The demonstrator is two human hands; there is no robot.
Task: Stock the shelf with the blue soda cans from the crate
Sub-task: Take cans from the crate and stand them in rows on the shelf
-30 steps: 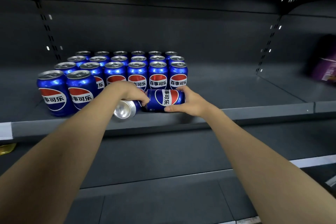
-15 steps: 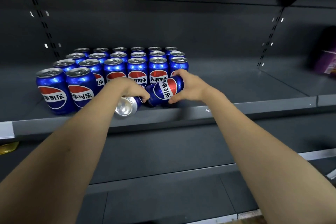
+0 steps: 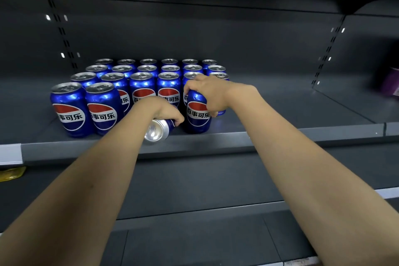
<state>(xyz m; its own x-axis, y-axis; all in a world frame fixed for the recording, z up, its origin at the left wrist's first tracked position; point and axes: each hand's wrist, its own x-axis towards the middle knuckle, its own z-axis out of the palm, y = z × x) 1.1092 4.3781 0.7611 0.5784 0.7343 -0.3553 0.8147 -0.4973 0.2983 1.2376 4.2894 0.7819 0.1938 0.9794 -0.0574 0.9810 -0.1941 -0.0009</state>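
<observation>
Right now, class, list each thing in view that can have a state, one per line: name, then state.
Right hand: grips the upright can.
Upright can: standing at shelf front.
Left hand: grips the tipped can.
Tipped can: on its side.
Stocked cans: upright in rows.
Shelf: partly filled.

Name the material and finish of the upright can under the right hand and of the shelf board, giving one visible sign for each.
Upright can: seemingly thin metal, probably aluminium, with glossy printed blue coating; it shows sharp highlights, and the neighbouring lying can has a bare silvery end. Shelf board: likely painted sheet metal, matt dark grey; its folded front lip reflects only dully.
</observation>
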